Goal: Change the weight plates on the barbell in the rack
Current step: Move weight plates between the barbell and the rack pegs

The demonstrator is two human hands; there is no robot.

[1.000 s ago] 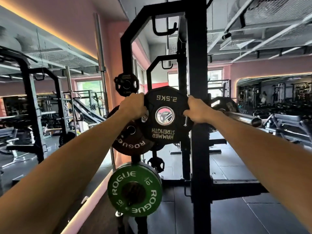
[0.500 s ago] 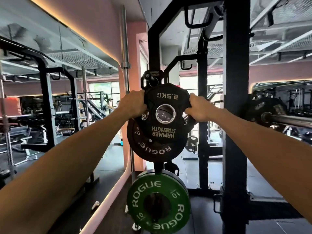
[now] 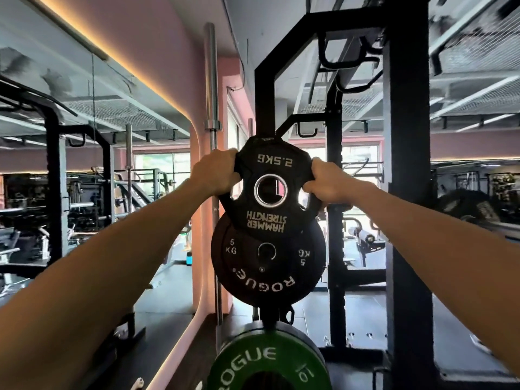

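Left hand [image 3: 215, 175] and right hand [image 3: 327, 184] clasp 2.5 kg plate [image 3: 271, 192] by rim cutouts, frame centre, above racked 5 kg plate [image 3: 267, 260]. Plate likely off barbell, stowing unfinished; replacement loading remains. Barbell unseen.

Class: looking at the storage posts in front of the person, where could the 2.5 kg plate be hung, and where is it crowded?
Crowded: 5 kg plate and green plate fill the lower pegs. The 2.5 kg plate, gripped by left hand and right hand, hides any peg above the 5 kg plate.

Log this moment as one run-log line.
left hand: grips 2.5 kg plate | right hand: grips same plate | plate: upside down, off any peg, above 5 kg plate
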